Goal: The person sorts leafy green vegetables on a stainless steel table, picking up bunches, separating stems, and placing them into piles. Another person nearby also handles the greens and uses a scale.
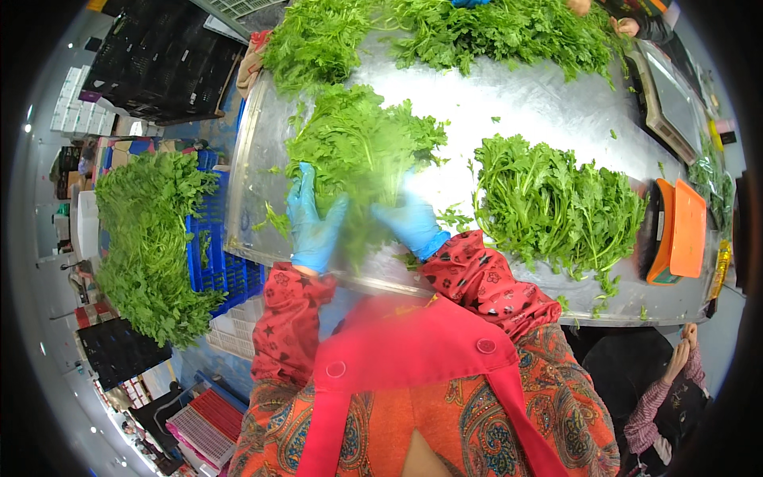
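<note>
A loose pile of leafy greens with lobed leaves (357,137) lies on the metal table (381,262) before me, its lower stems blurred. My left hand (315,220), in a blue glove, is at the pile's left edge with thumb and fingers apart. On the other side, my right hand (414,220), also gloved in blue, has its thumb pointing towards the stems. Its fingers are blurred and partly washed out by glare. To the right rests a second heap of greens (554,203), stems and leaves laid roughly side by side.
An orange scale-like device (685,229) stands at the table's right. More greens (501,30) cover the far side, near another person's hand (625,26). Left of the table, greens (155,250) top a blue plastic crate (220,268). Another person's hands (679,355) show at lower right.
</note>
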